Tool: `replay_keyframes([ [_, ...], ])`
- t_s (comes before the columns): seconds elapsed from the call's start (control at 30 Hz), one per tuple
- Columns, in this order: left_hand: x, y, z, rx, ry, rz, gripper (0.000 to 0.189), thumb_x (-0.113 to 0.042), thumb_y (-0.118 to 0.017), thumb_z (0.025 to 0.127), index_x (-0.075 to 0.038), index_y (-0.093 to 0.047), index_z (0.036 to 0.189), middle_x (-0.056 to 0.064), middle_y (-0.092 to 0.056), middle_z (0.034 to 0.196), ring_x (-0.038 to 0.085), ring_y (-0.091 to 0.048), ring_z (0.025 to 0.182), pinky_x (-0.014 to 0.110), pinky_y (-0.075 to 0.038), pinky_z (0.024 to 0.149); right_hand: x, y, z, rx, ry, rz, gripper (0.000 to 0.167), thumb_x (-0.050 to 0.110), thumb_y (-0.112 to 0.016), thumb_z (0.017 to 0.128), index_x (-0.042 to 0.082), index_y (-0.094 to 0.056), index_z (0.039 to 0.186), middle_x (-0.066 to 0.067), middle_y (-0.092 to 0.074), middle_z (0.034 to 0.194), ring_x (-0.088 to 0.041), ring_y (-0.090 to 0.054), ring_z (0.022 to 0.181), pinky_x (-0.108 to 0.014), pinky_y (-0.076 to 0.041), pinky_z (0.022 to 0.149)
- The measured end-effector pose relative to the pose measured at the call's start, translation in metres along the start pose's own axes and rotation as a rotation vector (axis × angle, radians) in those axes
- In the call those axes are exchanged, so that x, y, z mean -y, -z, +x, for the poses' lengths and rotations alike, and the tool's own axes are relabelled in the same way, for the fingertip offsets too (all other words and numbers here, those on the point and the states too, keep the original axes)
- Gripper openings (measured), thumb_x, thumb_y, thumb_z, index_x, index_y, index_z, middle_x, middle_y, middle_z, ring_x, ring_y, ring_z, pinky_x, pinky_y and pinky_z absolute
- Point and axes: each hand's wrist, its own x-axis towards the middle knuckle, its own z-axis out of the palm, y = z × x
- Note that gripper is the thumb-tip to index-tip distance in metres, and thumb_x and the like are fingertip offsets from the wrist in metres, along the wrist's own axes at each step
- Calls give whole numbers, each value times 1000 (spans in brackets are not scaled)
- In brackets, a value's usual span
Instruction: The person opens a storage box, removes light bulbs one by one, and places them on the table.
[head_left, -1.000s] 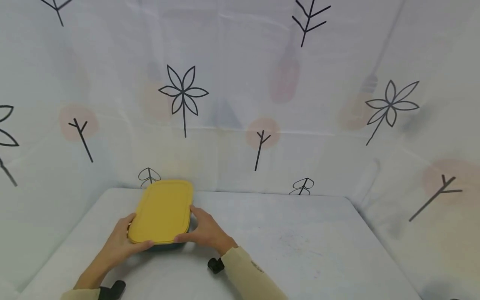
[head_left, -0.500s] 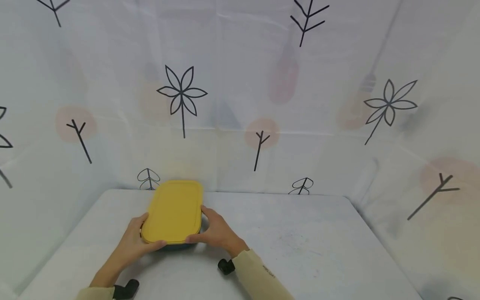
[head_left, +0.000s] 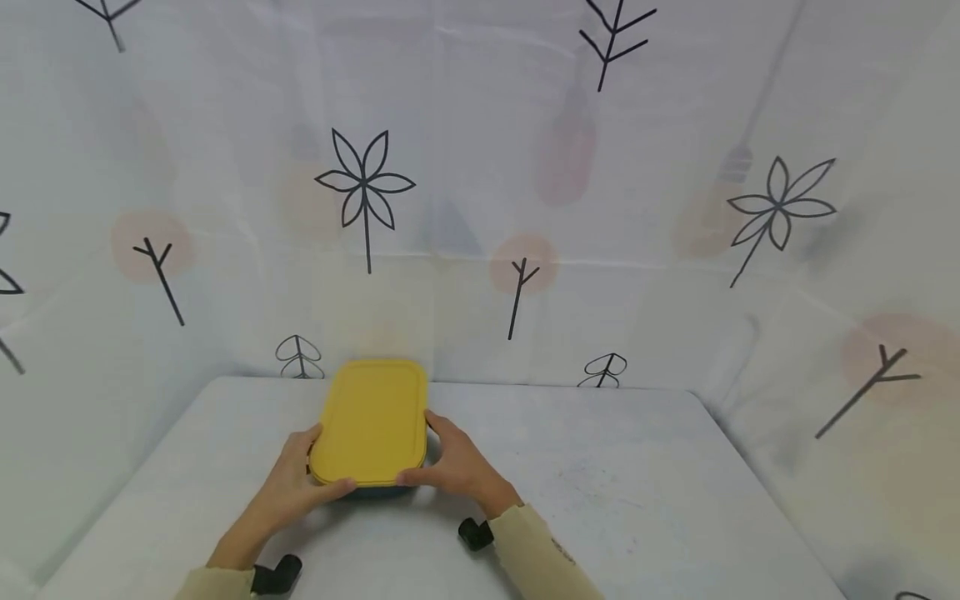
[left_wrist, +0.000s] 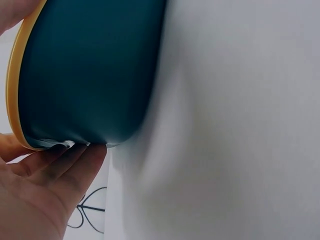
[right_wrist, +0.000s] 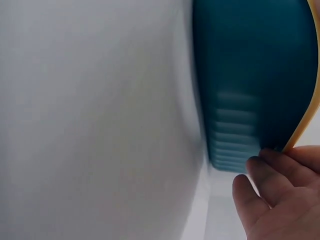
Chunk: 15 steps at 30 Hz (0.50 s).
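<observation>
A food container with a yellow lid (head_left: pixel 371 421) sits left of the table's middle in the head view. Its dark teal body (left_wrist: pixel 92 75) fills much of the left wrist view, and ridges line the body's side (right_wrist: pixel 235 122) in the right wrist view. My left hand (head_left: pixel 292 483) grips the left near corner, thumb along the front edge of the lid and fingers against the side. From the other side, my right hand (head_left: pixel 459 465) holds the right near corner, its thumb on the front edge too. The container's underside is close over the tabletop.
The white table (head_left: pixel 585 500) has faint smudges right of the container. Behind it hangs a pale curtain (head_left: pixel 465 167) printed with leaf and twig drawings. Black wrist straps (head_left: pixel 277 575) show at the cuffs of both light sleeves.
Both hands and the container have moved steadily to the right across the table. The grip at the two near corners looks the same.
</observation>
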Motion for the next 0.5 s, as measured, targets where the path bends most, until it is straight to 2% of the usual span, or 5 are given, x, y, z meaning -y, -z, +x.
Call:
replay_keyframes([
  [0.27,-8,-10,-2,-15,-11,-22,111,-53,-82,67,6,-27,143,19,-40,127,32,-43,116,54,-37,102,-5,10,-6,-1,-16,0,112,63,-79,63,22,-25,152,4,-31,152,-19,-29,139,-47,-29,112],
  [0.5,-16,-19,1,24,-9,-50,112,-55,-80,68,3,-24,146,16,-38,129,28,-42,114,52,-39,101,-14,18,-13,-1,-9,17,111,63,-79,64,26,-23,152,9,-28,152,-16,-26,140,-48,-28,112],
])
